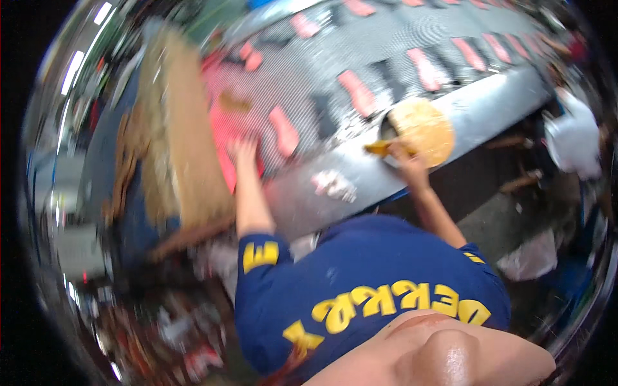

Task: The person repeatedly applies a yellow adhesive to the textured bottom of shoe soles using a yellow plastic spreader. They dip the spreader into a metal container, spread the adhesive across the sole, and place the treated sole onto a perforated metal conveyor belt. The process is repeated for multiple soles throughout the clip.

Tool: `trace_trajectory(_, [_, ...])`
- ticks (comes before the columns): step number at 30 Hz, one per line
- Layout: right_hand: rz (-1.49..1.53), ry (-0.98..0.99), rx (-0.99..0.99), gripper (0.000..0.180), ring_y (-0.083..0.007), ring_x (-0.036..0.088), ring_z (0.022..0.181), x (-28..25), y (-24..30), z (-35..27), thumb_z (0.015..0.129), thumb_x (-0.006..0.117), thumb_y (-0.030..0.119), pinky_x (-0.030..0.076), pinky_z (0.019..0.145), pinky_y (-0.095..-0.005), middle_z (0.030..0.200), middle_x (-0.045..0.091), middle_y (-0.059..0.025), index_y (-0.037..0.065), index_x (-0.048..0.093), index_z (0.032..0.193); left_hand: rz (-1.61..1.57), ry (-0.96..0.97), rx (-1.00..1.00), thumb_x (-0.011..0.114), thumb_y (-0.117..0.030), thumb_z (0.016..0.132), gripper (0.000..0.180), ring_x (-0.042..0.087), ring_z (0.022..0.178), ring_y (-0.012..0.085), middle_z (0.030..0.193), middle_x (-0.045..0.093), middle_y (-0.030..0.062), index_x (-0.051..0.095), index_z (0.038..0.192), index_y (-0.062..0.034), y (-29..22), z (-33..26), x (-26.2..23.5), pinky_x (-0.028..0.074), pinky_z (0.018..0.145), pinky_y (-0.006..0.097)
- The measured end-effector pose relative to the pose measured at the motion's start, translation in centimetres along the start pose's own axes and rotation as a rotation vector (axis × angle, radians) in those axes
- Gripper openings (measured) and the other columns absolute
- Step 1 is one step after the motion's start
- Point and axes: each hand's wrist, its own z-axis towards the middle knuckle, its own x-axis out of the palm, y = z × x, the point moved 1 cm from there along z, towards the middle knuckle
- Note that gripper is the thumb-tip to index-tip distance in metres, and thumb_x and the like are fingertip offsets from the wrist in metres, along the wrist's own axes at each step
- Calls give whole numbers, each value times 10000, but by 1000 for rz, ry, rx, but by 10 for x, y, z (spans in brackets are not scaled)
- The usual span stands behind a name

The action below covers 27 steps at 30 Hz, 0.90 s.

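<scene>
My left hand reaches out over the mesh conveyor belt, in a red-lit patch at its left end. It is blurred; its fingers look stretched out, and I see nothing held in them. Close to its right lies a pink sole-shaped piece. My right hand is closed on a yellow tool, whose kind I cannot make out. That hand is at the near left side of a round container with a yellowish top, which stands on the metal ledge.
More pink pieces and dark pieces lie in rows along the belt. A crumpled whitish wad sits on the ledge. A brown box-like structure borders the belt's left end. A person in a white shirt is at the right.
</scene>
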Motion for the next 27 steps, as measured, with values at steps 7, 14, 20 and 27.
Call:
trace_trajectory(7, [-211, -257, -28, 158, -127, 642, 786, -37, -44, -25, 866, 684, 136, 498, 718, -268, 863, 699, -70, 13, 699, 965, 910, 89, -189, 626, -396, 860, 704, 442, 1241, 372, 1429, 371, 255, 386, 1405, -20, 97, -243, -90, 353, 1020, 503])
trace_trajectory(14, [-230, -178, 54, 184, -183, 666, 785, -36, -67, -14, 848, 666, 157, 507, 722, -306, 854, 702, -111, 17, 695, 964, 841, 157, -275, 616, -368, 866, 673, 461, 1215, 366, 1405, 392, 249, 393, 1395, -17, 93, -294, -72, 369, 1000, 491])
trace_trajectory(20, [-379, 21, -271, 170, -262, 659, 814, -2, -32, 17, 852, 675, 184, 499, 717, -348, 886, 676, -131, 30, 693, 918, 812, 183, -263, 607, -345, 871, 647, 478, 1193, 360, 1384, 410, 244, 398, 1386, -14, 89, -283, -58, 382, 984, 480])
trace_trajectory(27, [-527, 56, -366, 178, -303, 638, 789, -13, -43, 0, 843, 698, 220, 497, 693, -384, 852, 657, -131, 50, 686, 894, 799, 216, -271, 597, -318, 876, 617, 497, 1167, 353, 1360, 431, 237, 405, 1375, -10, 81, -288, -53, 398, 964, 468])
